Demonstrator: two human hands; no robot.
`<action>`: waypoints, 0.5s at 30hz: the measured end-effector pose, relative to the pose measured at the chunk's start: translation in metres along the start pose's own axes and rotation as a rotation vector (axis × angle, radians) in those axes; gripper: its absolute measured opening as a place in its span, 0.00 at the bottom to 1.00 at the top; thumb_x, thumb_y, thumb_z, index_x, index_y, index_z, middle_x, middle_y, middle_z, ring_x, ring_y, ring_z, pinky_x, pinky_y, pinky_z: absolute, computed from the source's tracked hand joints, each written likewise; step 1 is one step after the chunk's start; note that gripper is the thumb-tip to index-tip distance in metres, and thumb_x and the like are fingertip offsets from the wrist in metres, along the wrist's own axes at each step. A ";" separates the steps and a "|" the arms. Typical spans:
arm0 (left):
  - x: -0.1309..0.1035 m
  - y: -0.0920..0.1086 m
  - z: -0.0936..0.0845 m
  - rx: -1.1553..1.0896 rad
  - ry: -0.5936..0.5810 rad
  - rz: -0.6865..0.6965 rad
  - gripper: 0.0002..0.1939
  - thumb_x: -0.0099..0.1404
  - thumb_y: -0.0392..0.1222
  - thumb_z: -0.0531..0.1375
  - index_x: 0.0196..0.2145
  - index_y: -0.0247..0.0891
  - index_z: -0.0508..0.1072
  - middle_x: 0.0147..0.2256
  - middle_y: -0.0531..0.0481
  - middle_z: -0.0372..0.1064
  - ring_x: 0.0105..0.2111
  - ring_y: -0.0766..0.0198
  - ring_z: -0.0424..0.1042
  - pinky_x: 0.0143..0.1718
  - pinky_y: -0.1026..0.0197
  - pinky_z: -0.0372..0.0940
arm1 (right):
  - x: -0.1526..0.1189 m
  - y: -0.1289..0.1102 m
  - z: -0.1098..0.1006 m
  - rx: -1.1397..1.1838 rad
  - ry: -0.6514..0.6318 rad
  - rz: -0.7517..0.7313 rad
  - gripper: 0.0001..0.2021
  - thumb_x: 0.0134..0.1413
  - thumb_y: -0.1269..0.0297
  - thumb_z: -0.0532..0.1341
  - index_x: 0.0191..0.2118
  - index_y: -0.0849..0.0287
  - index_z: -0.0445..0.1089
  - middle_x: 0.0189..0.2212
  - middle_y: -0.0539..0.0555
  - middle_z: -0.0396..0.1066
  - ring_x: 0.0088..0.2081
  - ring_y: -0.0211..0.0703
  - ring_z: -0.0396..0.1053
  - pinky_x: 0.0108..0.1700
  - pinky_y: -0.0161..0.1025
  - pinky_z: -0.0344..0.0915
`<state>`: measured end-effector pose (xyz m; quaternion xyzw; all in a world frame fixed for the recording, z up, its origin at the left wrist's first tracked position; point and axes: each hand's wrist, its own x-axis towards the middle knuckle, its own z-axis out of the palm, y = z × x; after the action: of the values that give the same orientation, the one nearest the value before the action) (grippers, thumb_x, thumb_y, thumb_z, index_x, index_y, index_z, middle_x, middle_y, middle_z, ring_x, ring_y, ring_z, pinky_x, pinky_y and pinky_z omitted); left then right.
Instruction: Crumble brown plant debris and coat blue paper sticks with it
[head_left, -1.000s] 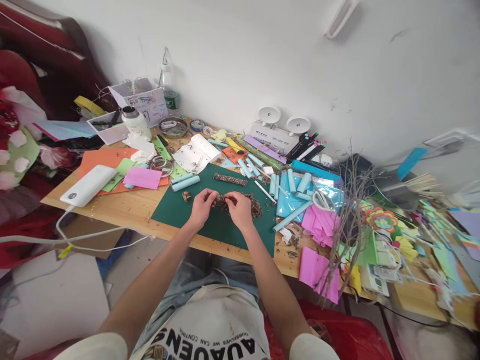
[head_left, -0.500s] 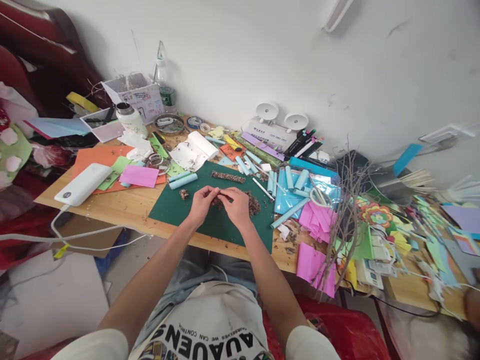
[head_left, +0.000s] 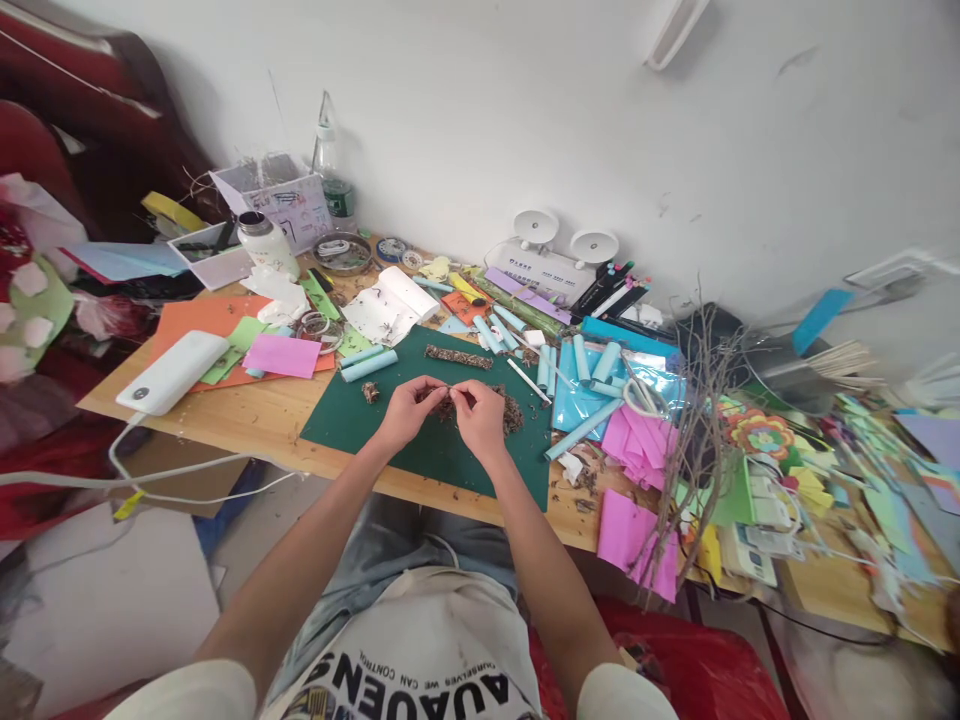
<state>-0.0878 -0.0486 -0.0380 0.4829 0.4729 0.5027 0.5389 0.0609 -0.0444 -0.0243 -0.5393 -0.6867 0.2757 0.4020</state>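
My left hand (head_left: 407,412) and my right hand (head_left: 480,414) meet over the green cutting mat (head_left: 349,425), their fingertips pinched close together. Whatever lies between the fingertips is too small to make out. A heap of dry brown plant bits (head_left: 513,412) lies beside and partly under my right hand. Just beyond the hands rests a roll coated in brown bits (head_left: 458,356). To the left of my left hand sits a short brown-coated piece (head_left: 370,392). Two light blue paper tubes (head_left: 369,365) lie at the mat's left corner.
A white power bank (head_left: 172,373) with a cable lies on the left. Blue tubes, scissors (head_left: 643,395) and pink paper (head_left: 637,445) crowd the right, beside a bundle of dry twigs (head_left: 705,430). A white bottle (head_left: 266,243) and a white two-headed lamp (head_left: 559,260) stand at the back.
My fingers have shifted slightly, with the right hand's fingertips drawn in and the left thumb stretched toward them. The view has tilted a little; the things on the table lie as before.
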 end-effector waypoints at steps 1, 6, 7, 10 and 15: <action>0.000 0.002 -0.001 0.063 -0.020 0.026 0.15 0.60 0.51 0.64 0.34 0.36 0.75 0.26 0.51 0.70 0.25 0.67 0.65 0.28 0.64 0.60 | -0.001 -0.001 0.000 -0.066 -0.011 -0.044 0.11 0.59 0.65 0.55 0.32 0.57 0.73 0.30 0.55 0.74 0.33 0.45 0.70 0.38 0.39 0.65; -0.002 0.003 0.009 0.252 0.143 0.088 0.10 0.60 0.47 0.63 0.30 0.36 0.74 0.22 0.54 0.66 0.21 0.69 0.61 0.24 0.65 0.55 | -0.003 -0.004 0.011 -0.077 0.084 -0.009 0.11 0.58 0.67 0.52 0.33 0.58 0.71 0.31 0.57 0.74 0.33 0.46 0.69 0.38 0.40 0.65; -0.002 0.001 0.014 0.192 0.191 0.073 0.10 0.60 0.47 0.63 0.30 0.36 0.74 0.22 0.54 0.66 0.21 0.69 0.60 0.24 0.65 0.55 | -0.003 -0.004 0.015 -0.014 0.127 0.054 0.10 0.59 0.66 0.53 0.33 0.58 0.71 0.30 0.56 0.74 0.32 0.45 0.69 0.38 0.40 0.65; 0.001 -0.005 0.026 -0.133 0.271 -0.013 0.13 0.58 0.49 0.64 0.29 0.36 0.72 0.22 0.54 0.66 0.22 0.70 0.61 0.25 0.66 0.57 | 0.000 -0.004 0.021 0.210 0.199 0.234 0.11 0.58 0.60 0.54 0.34 0.59 0.72 0.29 0.55 0.75 0.30 0.44 0.70 0.36 0.39 0.68; 0.003 -0.007 0.025 -0.355 0.260 -0.086 0.15 0.55 0.50 0.67 0.28 0.35 0.71 0.22 0.55 0.65 0.22 0.71 0.61 0.25 0.67 0.58 | 0.000 -0.002 0.017 0.332 0.109 0.163 0.11 0.56 0.60 0.59 0.39 0.59 0.76 0.38 0.57 0.78 0.38 0.46 0.75 0.42 0.41 0.72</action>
<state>-0.0624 -0.0467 -0.0424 0.2909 0.4628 0.6126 0.5709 0.0457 -0.0443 -0.0310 -0.5335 -0.5632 0.3872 0.4982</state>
